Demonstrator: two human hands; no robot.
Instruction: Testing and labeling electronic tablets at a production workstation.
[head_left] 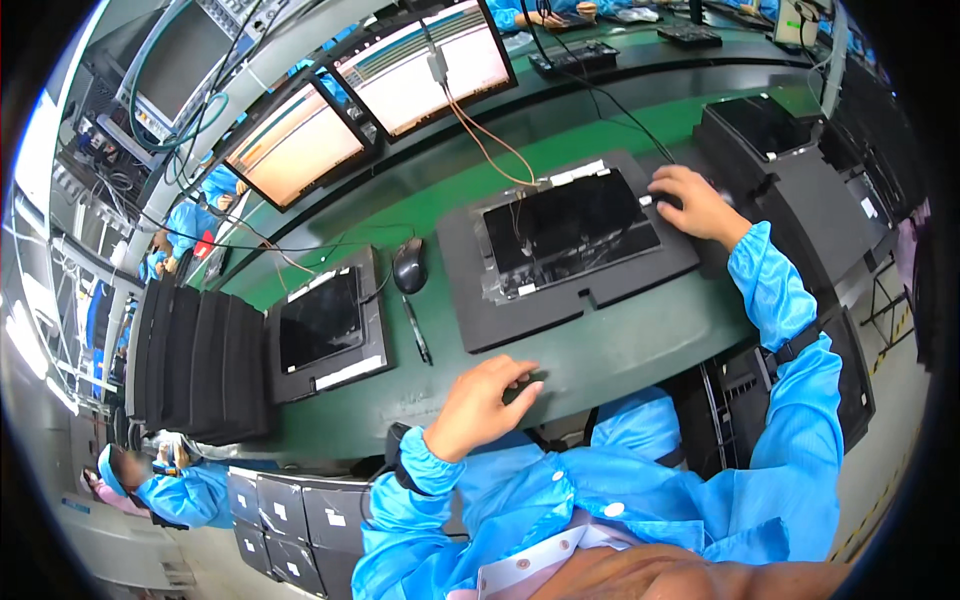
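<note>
My right hand [695, 203] curves over a dark computer mouse [664, 199], mostly hidden under the fingers, where a black cable arrives. It is beside a dark flat display panel [570, 228] with clear film and white tape at its edges. The panel lies on a black foam board [520, 335], and thin copper-coloured wires run to its top edge. Near the table's front edge, my left hand [483, 407] hovers or rests with loosely bent fingers, thumb apart. I see nothing held in it; dark shade lies between thumb and fingers.
Left are a second panel [322, 322] on foam, a black mouse [409, 266], a pen [416, 329] and upright black foam boards [200, 360]. Two monitors [425, 70] stand behind the green table [620, 345]. Another panel [762, 125] lies on a foam stack at right. Co-workers in blue sit beyond.
</note>
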